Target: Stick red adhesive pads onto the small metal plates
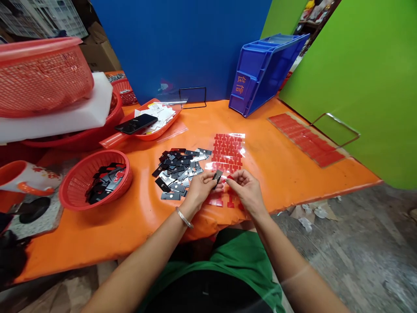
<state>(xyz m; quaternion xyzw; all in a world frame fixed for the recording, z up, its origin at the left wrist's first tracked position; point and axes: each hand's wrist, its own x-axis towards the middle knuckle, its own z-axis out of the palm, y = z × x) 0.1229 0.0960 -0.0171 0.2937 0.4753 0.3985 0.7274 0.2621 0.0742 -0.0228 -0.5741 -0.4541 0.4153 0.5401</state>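
Note:
My left hand (201, 188) pinches a small dark flat plate (217, 176), held slightly above the table. Close beside it, my right hand (246, 188) is closed at the fingertips on a small red sticker (228, 178), near the plate's edge. Under and beyond both hands lies a clear sheet of red T-shaped stickers (228, 150). To the left of my left hand is a loose pile of black and silvery plates (177, 167), each a small rectangle, several with a round mark.
At left, a red basket (67, 191) holds more plates. Behind stand a red scoop (114, 140) with white paper pieces and a black phone (137, 124), and a blue crate (250, 82). A red sticker sheet (306, 139) lies at right. A mug (29, 178) stands far left.

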